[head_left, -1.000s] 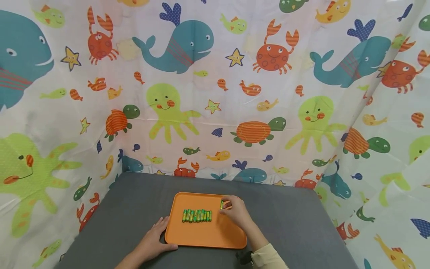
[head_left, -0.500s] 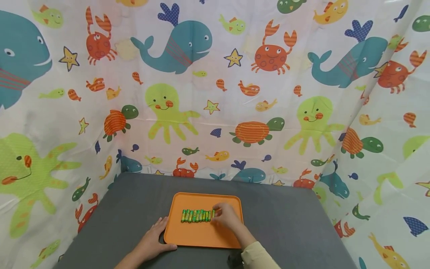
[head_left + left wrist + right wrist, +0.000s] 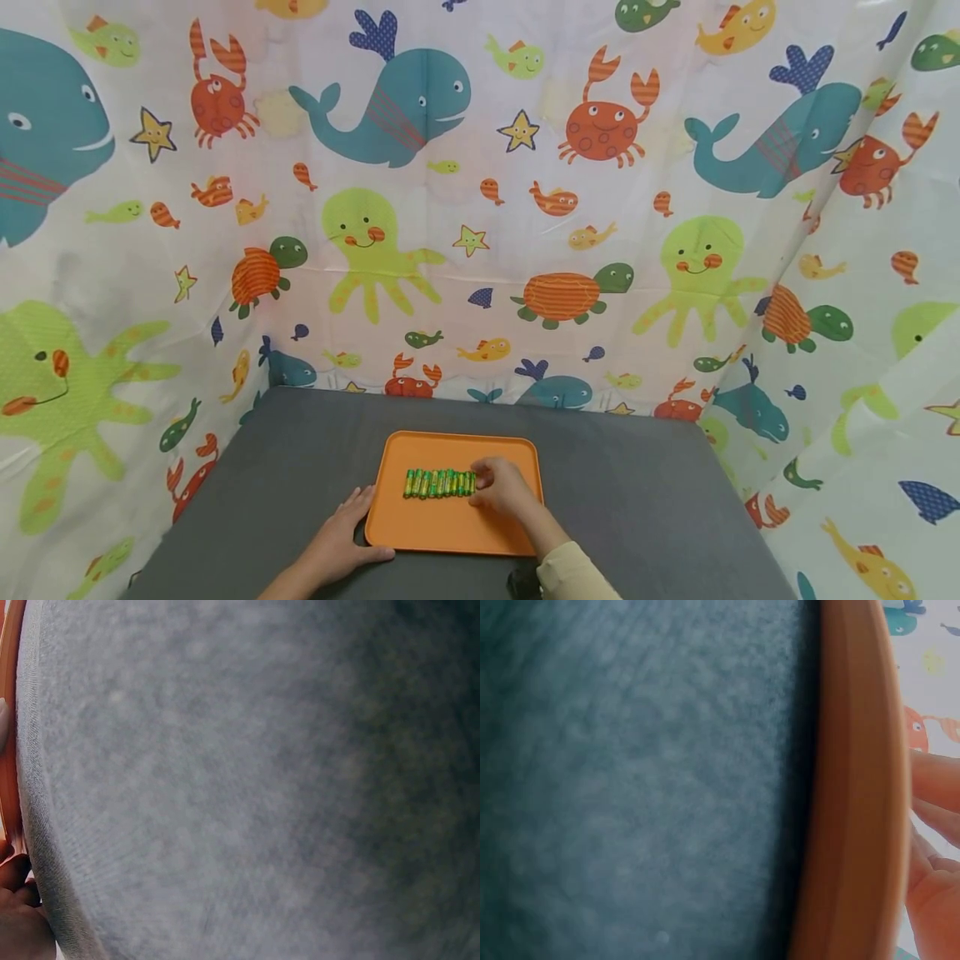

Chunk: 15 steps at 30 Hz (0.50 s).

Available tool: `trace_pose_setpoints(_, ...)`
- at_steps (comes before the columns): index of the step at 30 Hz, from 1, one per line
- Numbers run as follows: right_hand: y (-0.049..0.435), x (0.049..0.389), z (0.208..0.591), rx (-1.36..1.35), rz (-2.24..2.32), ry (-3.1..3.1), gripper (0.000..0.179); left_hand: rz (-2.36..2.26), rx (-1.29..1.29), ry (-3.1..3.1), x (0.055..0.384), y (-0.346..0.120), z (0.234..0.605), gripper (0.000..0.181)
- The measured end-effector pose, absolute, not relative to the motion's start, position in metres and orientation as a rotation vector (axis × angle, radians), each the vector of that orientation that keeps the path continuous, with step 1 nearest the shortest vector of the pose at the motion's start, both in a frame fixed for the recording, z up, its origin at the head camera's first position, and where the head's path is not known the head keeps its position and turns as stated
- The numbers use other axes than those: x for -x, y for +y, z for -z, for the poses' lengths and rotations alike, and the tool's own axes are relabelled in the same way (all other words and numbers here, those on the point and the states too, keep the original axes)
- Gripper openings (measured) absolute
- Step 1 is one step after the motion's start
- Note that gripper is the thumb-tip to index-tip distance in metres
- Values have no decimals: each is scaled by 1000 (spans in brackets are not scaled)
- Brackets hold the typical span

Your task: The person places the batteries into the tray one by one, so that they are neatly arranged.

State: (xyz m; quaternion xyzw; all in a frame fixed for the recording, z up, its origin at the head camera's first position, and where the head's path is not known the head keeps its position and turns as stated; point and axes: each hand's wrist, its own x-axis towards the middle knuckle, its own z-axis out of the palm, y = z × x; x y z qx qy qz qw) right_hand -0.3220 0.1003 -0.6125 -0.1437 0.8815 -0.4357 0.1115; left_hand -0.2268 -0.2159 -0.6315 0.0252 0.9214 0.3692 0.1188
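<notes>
On the orange tray (image 3: pixel 431 533) several green-and-yellow batteries (image 3: pixel 435 483) stand side by side in one row. My right hand (image 3: pixel 506 492) is at the row's right end, its thumb and fingertips round the two ends of the last battery (image 3: pixel 472 483), which lines up with its neighbours. My left hand (image 3: pixel 339 533) rests at the tray's front left corner, fingers along the left edge and thumb along the front edge. In the left wrist view only a strip of the tray's rim (image 3: pixel 9 772) shows. The right wrist view shows the rim (image 3: pixel 855 795) and part of the right hand (image 3: pixel 937 892), but no battery.
The tray lies on a dark grey table (image 3: pixel 615 500). A white curtain (image 3: pixel 480 333) printed with sea animals stands behind the table and along both sides. A black object (image 3: pixel 523 582) sits under the right wrist, at the cuff of a pale sleeve (image 3: pixel 573 575).
My right hand has carried the battery left and toward me, from the tray's right part to the end of the row. The left hand has stayed at the tray's corner.
</notes>
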Motion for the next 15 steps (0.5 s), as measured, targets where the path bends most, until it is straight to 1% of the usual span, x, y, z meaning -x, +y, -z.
trace_pose_setpoints(10, 109, 315, 607, 455, 1354, 2579, 60, -1063, -67, 2698, 230, -213, 637, 121)
trace_pose_setpoints(15, 121, 305, 595, 558, 1381, 2630, 56, -1100, -132, 2672, 229, -218, 635, 115)
